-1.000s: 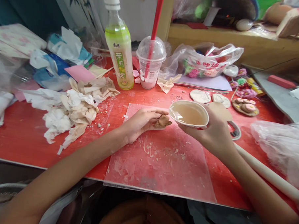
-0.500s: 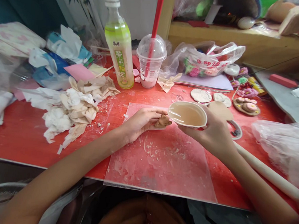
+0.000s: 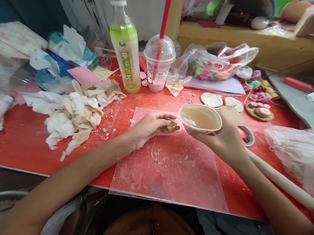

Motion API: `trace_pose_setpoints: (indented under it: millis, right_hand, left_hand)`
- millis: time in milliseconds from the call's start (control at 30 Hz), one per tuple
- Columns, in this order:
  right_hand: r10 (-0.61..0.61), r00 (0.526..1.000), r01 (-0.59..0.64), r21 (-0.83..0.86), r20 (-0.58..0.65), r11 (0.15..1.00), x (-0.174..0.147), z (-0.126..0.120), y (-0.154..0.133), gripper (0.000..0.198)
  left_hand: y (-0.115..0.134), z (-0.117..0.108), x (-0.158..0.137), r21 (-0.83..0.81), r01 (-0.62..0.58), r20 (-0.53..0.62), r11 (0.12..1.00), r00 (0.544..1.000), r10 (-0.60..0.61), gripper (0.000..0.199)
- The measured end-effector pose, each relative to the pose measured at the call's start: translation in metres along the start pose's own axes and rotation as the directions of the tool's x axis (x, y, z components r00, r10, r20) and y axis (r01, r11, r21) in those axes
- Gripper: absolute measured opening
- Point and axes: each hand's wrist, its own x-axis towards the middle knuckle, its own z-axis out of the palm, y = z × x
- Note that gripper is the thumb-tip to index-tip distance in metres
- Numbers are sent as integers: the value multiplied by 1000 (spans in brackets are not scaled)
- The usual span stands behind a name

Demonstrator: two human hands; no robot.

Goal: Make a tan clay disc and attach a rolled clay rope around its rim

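Observation:
My right hand [image 3: 226, 138] is wrapped round a paper cup [image 3: 198, 128] of cloudy, light brown liquid, held up over the clear sheet and tilted a little. Just left of the cup, my left hand [image 3: 151, 129] holds a small brown lump of clay [image 3: 170, 127] between thumb and fingers; part of the lump is hidden by them. The cup's rim is close to the clay. Below both hands lies the clear plastic sheet [image 3: 167, 180], dotted with pale clay scraps.
Crumpled tissues [image 3: 76, 110] lie at left. A tea bottle [image 3: 125, 57] and a plastic cup with a red straw [image 3: 157, 70] stand at the back. Flat clay discs [image 3: 211, 99], a decorated clay piece [image 3: 260, 111], a white rod [image 3: 281, 176] and a plastic bag [image 3: 298, 155] are at right.
The cup in my right hand has shifted slightly right, and its tilt has changed a little. My left hand and the clay have barely moved.

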Motion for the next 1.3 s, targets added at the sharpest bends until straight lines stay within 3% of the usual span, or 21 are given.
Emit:
trace_pose_setpoints:
  millis: [133,267,567,733,967,1167,1300]
  right_hand:
    - [1,1000,2,120,-21,993,3,0,-2,42]
    - [31,999,-21,221,-44,975,10,-2,-7,44]
    - [81,993,-56,267,-81,962,44,1,7,45]
    - [71,995,-42,358,-67,933,66,13,17,40]
    - [138,985,-82,416,-106,906,86,39,30,50]
    - [147,969,-54,412,-197,909,94,54,46,55]
    - [154,970,-74,373,-188,925,95,57,49,59]
  left_hand:
    - [-2,0,2,33,14,-29,999,999,-13,25]
    - [-4,-2,3,61,-25,-30,998,999,27,16]
    - [5,-6,3,85,-40,-56,996,997,45,17]
    - [13,-16,5,99,-57,-67,993,996,64,16]
    - [21,-23,5,137,-24,-65,990,997,34,18]
    - [23,-26,6,117,-15,-65,993,998,23,18]
    - [32,-38,1,98,-30,-90,995,995,39,18]
